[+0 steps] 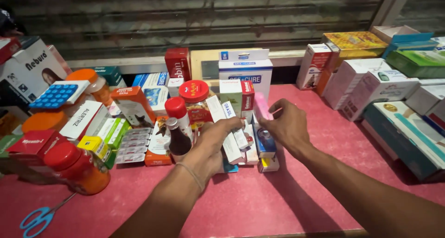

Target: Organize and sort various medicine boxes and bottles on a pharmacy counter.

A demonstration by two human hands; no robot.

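The left hand (214,143) grips a slim white cardboard carton (230,126) standing upright among small medicine boxes on the pink counter (241,201). The right hand (286,126) pinches the top of a blue-and-white box (265,143) just beside it, near a dark brown syrup bottle (177,138).

Red counter (241,205) before what seems a rolled-down shutter (199,15).

Your forearms are bare to the near edge, with no sleeves showing. Your left hand (214,140) has a thin pale band around its wrist. Your right hand (286,125) wears nothing.
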